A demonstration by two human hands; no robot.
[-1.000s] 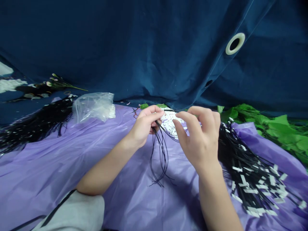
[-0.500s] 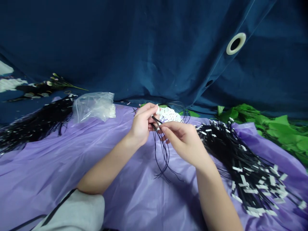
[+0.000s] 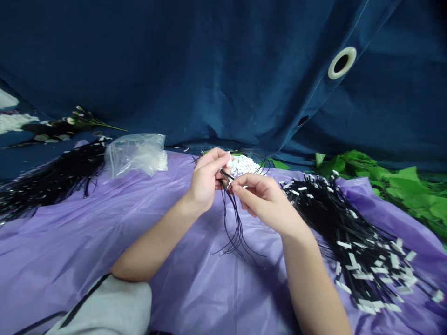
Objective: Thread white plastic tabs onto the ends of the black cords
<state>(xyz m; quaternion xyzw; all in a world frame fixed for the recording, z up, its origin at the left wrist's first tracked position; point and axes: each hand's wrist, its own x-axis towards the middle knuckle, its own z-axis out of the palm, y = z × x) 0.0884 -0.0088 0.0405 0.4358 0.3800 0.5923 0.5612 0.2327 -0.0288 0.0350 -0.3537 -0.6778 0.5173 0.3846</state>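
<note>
A bunch of thin black cords (image 3: pixel 236 228) hangs from my left hand (image 3: pixel 205 184), which is closed around their upper part. A small white piece (image 3: pixel 229 159) shows at that hand's fingertips. My right hand (image 3: pixel 263 197) is closed in a pinch beside it, thumb against forefinger on the black cords just below the left fingers. The exact end it pinches is too small to make out. Behind both hands lies a heap of small white pieces (image 3: pixel 246 164), partly hidden by them. Thin cord loops arc over this heap.
Purple plastic sheeting (image 3: pixel 188 260) covers the work surface. To the right lies a pile of black cords with white tips (image 3: pixel 335 223); another dark bundle (image 3: pixel 52 181) is at left. A clear plastic bag (image 3: pixel 134 153), green leaves (image 3: pixel 398 186) and a blue curtain (image 3: pixel 174 70) are behind.
The hanging cord ends have swung and spread lower down. My right hand has shifted slightly, its lower fingers curling in more. My left hand stays nearly where it was.
</note>
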